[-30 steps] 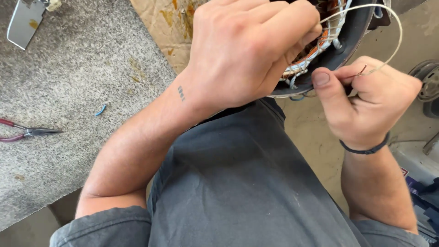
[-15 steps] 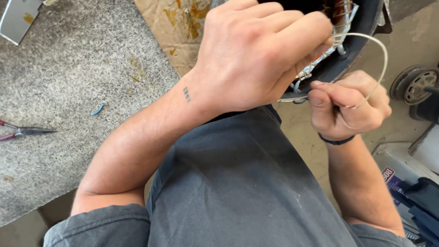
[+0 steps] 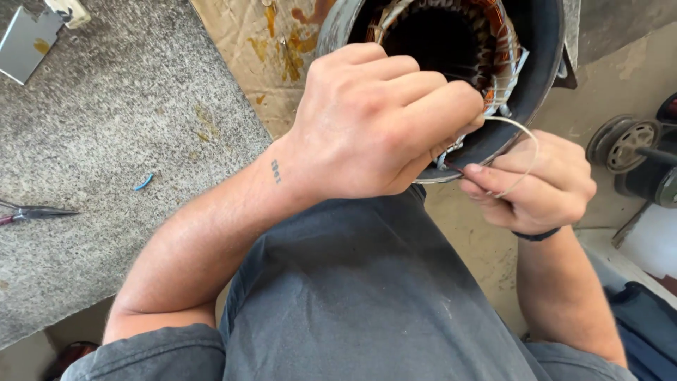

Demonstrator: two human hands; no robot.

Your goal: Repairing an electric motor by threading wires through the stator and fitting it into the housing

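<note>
The left hand (image 3: 374, 127) is lying curled over the near rim of the dark round metal motor housing (image 3: 543, 63), and its knuckles are hiding where the fingertips are meeting, so I cannot tell whether they are pinching anything or only pressing against the rim. The housing is being cut off by the top edge of the view; inside it a ring of copper-coloured windings (image 3: 486, 32) is showing, bound at the edge with pale lacing, while its deep centre is sitting in shadow. The right hand (image 3: 539, 187) is staying just below and beside the housing's lower edge, thumb and forefinger pressed together on a thin pale cord (image 3: 525, 134) that is arching in a loop from the windings down to that pinch. A small dark tip is showing at the pinch, too small to identify. A dark band is circling the right wrist.

Below both hands the person's grey fabric trousers (image 3: 352, 296) are filling the lower middle of the view. A stained sheet of brown cardboard (image 3: 247, 42) is lying under the housing, on a coarse grey carpet (image 3: 106, 141). Near the carpet's left edge a pair of red-handled pointed pliers (image 3: 35, 212) is lying, half cut off by the frame, and a short blue scrap (image 3: 144, 182) is resting further in. At the carpet's far left corner a flat grey metal piece (image 3: 25, 42) is partly out of view. At the right edge, on the bare concrete floor, small grey wheels (image 3: 627, 144) are showing beside something dark that I cannot make out
</note>
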